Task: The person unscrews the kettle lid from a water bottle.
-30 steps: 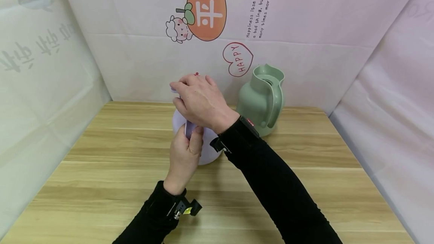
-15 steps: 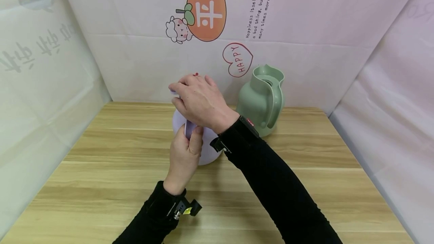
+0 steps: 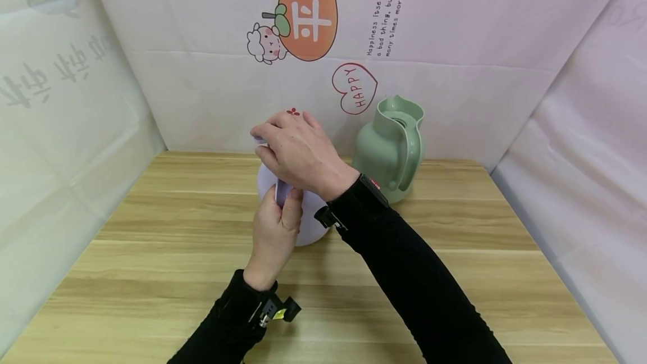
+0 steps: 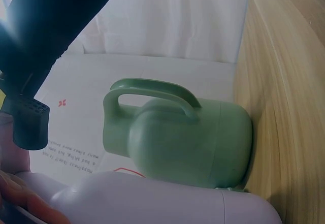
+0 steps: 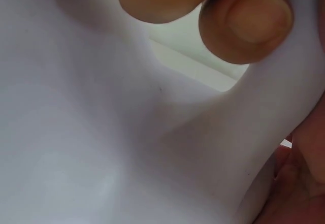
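A lavender thermos jug [image 3: 314, 228] stands on the table in the head view, much of it behind both hands. My left hand [image 3: 272, 232] grips its handle [image 3: 283, 191], thumb on the upper side. Over the jug's mouth, my right hand [image 3: 303, 153] holds the top with bent fingers, and a bit of lavender rim peeks out by the fingertips. Whatever lies under that palm is hidden. Fingertips [image 5: 249, 23] bend over the rim area in the right wrist view. Lying sideways in the left wrist view, the jug's body [image 4: 167, 201] fills the bottom.
A sage-green thermos jug [image 3: 381, 156] stands just right of the lavender one, its handle toward the front right. The wooden table [image 3: 151, 251] has a printed white cloth [image 3: 202, 89] behind it and cloth walls on both sides.
My right hand has turned very slightly on the jug's top, its fingertips shifting a little left and the wrist a little right. The left hand and both jugs stay in place.
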Motion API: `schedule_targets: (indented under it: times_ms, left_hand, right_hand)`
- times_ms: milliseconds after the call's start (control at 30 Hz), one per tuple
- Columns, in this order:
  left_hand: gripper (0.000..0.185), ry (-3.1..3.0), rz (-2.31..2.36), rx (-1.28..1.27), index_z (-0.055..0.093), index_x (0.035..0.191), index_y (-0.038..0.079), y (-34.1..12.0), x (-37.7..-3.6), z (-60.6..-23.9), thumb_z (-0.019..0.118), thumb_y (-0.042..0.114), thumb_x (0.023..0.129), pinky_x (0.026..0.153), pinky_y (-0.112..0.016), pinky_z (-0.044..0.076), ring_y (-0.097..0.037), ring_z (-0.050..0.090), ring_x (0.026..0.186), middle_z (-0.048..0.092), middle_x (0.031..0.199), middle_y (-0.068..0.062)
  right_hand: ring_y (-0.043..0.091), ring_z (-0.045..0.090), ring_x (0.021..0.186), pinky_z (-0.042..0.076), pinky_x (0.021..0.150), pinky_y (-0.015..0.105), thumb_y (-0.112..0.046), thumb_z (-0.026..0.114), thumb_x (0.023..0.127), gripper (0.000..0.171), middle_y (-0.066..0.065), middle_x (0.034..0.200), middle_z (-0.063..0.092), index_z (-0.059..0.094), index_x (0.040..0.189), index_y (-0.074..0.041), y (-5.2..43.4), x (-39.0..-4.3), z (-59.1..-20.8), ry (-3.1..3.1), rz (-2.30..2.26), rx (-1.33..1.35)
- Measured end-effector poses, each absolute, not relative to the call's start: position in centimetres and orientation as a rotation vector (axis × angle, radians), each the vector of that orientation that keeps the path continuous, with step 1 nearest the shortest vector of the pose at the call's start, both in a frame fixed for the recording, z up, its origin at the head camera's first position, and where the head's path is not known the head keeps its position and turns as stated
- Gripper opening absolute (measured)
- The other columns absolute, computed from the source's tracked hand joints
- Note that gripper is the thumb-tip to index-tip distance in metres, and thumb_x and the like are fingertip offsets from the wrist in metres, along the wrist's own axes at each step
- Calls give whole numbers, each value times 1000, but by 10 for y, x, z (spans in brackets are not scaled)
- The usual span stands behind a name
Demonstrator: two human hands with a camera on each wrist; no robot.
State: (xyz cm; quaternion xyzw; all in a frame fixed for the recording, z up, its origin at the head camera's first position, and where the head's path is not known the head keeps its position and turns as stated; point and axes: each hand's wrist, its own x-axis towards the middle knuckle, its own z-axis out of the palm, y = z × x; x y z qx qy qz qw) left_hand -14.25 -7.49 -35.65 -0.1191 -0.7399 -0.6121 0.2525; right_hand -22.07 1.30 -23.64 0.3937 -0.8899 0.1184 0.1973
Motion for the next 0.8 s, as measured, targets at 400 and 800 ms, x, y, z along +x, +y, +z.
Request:
schedule_targets:
  times_ms: [400,800]
  left_hand:
    - [27,-2007,-1655,-325,54,93,10,-75,-143,-357,51,30,111,46,-28,40,-12,49,51,51,67,1]
    - [28,-2006,-1648,-332,54,93,10,-75,-143,-356,51,31,111,46,-28,41,-11,50,51,51,67,1]
  right_hand:
    - [15,59,127,30,123,56,-30,55,106,29,-4,127,68,72,127,-21,16,-219,-237,-2448,395,1149]
    - [11,60,121,27,125,52,-33,58,106,22,-7,120,70,74,117,-21,19,-219,-236,-2448,489,1191]
